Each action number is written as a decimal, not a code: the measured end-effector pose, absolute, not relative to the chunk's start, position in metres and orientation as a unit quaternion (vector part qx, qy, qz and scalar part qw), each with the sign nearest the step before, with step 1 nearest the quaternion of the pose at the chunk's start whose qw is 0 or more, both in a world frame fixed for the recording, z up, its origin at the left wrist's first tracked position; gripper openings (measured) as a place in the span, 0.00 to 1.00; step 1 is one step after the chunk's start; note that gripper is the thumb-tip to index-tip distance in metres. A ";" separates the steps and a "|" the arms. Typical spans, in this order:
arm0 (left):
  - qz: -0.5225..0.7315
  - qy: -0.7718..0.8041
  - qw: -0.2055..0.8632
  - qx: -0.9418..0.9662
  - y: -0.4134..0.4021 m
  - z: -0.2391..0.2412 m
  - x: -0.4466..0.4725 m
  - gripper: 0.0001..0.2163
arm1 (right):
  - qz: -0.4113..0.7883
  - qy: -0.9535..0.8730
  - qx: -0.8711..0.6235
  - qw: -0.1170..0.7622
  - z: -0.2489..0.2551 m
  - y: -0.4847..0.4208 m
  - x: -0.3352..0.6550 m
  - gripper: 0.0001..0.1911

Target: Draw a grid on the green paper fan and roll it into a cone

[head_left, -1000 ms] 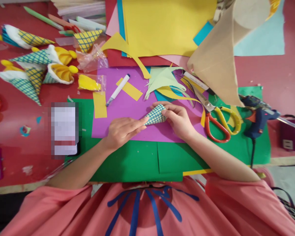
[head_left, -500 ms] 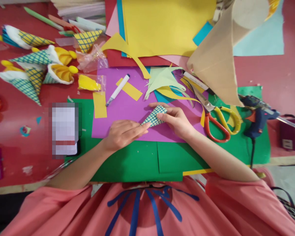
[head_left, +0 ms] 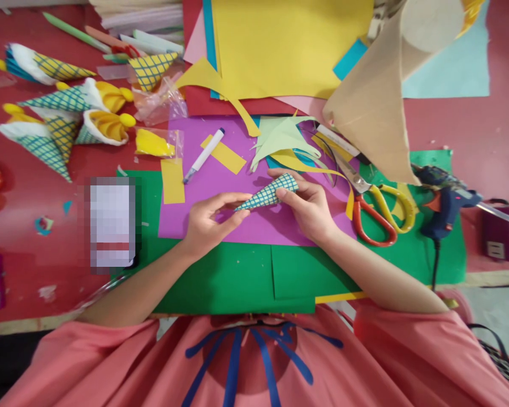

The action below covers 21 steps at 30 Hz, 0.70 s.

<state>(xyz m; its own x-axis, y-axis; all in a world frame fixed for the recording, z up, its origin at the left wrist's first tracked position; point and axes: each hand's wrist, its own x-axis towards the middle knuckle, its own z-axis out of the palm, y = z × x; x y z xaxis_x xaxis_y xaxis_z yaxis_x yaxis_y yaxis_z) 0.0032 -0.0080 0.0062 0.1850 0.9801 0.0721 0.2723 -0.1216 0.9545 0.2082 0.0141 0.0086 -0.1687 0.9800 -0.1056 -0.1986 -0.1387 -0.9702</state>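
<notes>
Between my two hands is a small paper cone point(head_left: 265, 195), pale green with a dark blue crosshatch, its narrow tip pointing left and its wide end right. My left hand point(head_left: 210, 220) pinches the tip between thumb and fingers. My right hand point(head_left: 311, 206) grips the wide end, thumb on the near side and fingers behind, partly hidden. Both hands are above a purple sheet point(head_left: 178, 217) that lies on green sheets point(head_left: 220, 277). Pale green paper scraps point(head_left: 282, 135) lie just beyond my right hand.
Scissors point(head_left: 375, 215) and a blue glue gun point(head_left: 443, 206) lie at right, near a tan paper roll point(head_left: 373, 96). A marker point(head_left: 204, 155) rests beyond my left hand. Several decorated cones point(head_left: 46, 152), a yellow packet point(head_left: 155, 142) and a blurred-out phone point(head_left: 112, 223) are at left.
The cone now looks slimmer and longer, with its wide end turned up to the right. My left fingers have shifted to pinch its tip; my right hand has moved slightly right.
</notes>
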 end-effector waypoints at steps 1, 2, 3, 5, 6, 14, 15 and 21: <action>0.407 0.498 0.444 0.624 -0.007 0.006 0.004 0.12 | 0.614 -0.451 -0.436 0.480 0.009 0.014 0.208 0.05; 0.412 0.501 0.447 0.616 -0.006 0.006 0.004 0.12 | 0.611 -0.451 -0.437 0.482 0.009 0.013 0.207 0.05; 0.418 0.505 0.449 0.607 -0.006 0.006 0.004 0.12 | 0.608 -0.452 -0.439 0.483 0.010 0.013 0.207 0.05; 0.428 0.514 0.451 0.591 -0.004 0.006 0.004 0.12 | 0.604 -0.453 -0.440 0.486 0.010 0.012 0.206 0.05; 0.434 0.517 0.450 0.585 -0.004 0.006 0.004 0.11 | 0.604 -0.452 -0.440 0.486 0.010 0.012 0.206 0.05; 0.460 0.496 0.453 0.580 -0.003 0.007 0.003 0.10 | 0.626 -0.424 -0.434 0.490 0.010 0.012 0.204 0.05; 0.464 0.492 0.455 0.579 -0.003 0.007 0.004 0.10 | 0.632 -0.418 -0.432 0.490 0.009 0.012 0.204 0.05; 0.488 0.480 0.460 0.566 -0.003 0.008 0.004 0.07 | 0.667 -0.380 -0.435 0.471 0.005 0.014 0.205 0.06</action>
<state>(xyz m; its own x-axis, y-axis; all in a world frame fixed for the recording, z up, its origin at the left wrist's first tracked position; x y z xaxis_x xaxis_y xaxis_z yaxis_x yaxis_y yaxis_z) 0.0038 -0.0032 0.0075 0.0637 0.9918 0.1108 0.0942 -0.1165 0.9887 0.2050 0.0136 0.0051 -0.1781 0.9588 -0.2214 -0.2971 -0.2669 -0.9168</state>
